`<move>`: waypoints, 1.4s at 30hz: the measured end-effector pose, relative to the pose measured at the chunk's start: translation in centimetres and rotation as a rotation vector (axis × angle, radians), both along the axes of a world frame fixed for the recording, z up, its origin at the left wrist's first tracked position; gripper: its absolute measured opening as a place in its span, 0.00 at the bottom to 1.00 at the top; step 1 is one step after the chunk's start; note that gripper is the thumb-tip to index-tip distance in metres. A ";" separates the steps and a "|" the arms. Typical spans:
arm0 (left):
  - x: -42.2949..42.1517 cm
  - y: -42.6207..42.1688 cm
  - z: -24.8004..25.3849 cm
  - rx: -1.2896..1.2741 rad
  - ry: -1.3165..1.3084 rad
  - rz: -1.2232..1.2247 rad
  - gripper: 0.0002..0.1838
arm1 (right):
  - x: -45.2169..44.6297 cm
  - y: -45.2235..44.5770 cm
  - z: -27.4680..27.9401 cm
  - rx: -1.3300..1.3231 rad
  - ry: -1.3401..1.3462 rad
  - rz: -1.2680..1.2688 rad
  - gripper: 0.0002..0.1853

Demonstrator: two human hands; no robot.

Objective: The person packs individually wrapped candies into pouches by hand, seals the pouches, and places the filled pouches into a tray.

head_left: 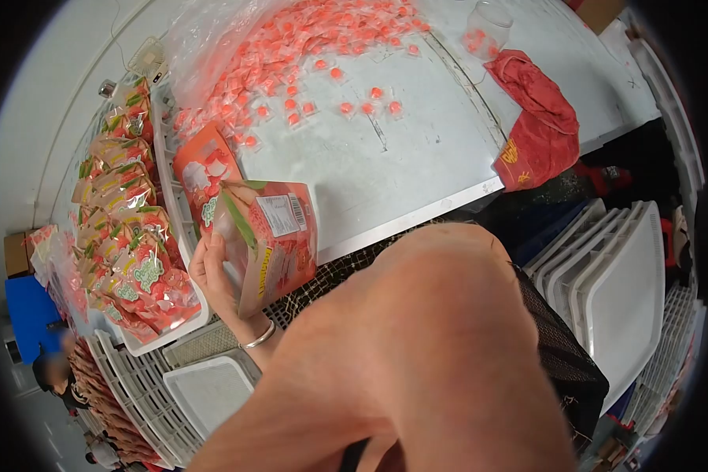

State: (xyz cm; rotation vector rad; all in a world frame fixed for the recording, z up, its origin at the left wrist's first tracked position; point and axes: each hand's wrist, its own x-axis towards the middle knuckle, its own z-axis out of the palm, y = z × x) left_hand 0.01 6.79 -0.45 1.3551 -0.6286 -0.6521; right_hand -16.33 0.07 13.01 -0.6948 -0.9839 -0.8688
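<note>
At the left-centre, my left hand [215,271], with a silvery bracelet on the wrist, grips the edge of a printed red and clear pouch [291,259]. A white barcode label shows on the pouch's upper part. Directly behind it, a second red pouch [204,161] lies against the rim of the white tray. A large bare bent limb, too close to identify for certain, fills the lower middle and covers part of the view. My right hand does not show.
Small wrapped red pieces [315,31] lie heaped on the pale table [417,169], near a clear cup [488,30] and red cloth [539,118]. Filled pouches [138,259] crowd a white tray [169,169] at left. Stacked white trays [621,283] stand right. A person [55,374] is far left.
</note>
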 end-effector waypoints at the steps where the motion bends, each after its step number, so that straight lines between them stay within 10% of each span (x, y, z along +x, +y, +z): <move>1: -0.1 -0.1 0.1 0.000 -0.027 0.001 0.13 | 0.2 0.0 0.0 -0.011 -0.022 -0.008 0.09; 13: 1.9 -0.4 -1.9 0.004 -0.207 -0.110 0.17 | -0.3 -1.7 -1.5 -0.102 -0.266 -0.076 0.08; 16: -1.5 -0.2 1.7 -0.095 -0.183 0.084 0.17 | -1.1 -13.5 -3.4 -0.507 0.037 -0.589 0.10; 18: -1.1 0.4 2.3 -0.108 -0.122 0.056 0.17 | -1.5 -21.7 -8.3 -0.122 0.804 -0.834 0.12; 21: 1.9 2.0 -1.1 -0.064 -0.062 0.080 0.11 | 1.5 -30.3 -19.6 -0.817 1.544 -1.422 0.16; 23: 2.0 1.8 -0.9 -0.061 -0.034 0.020 0.11 | 2.3 -31.4 -27.2 -1.117 1.201 -1.954 0.18; 33: 1.7 1.1 -0.3 -0.057 0.025 0.015 0.05 | -2.7 -29.1 -25.2 -1.173 1.715 -1.255 0.17; 38: -0.7 -0.5 1.4 -0.047 -0.004 0.070 0.09 | -9.5 -27.8 -21.2 -0.157 1.629 -1.092 0.24; 42: -0.2 -0.1 1.7 -0.155 -0.051 0.135 0.13 | -12.5 -27.5 -23.7 -0.069 1.639 -1.140 0.28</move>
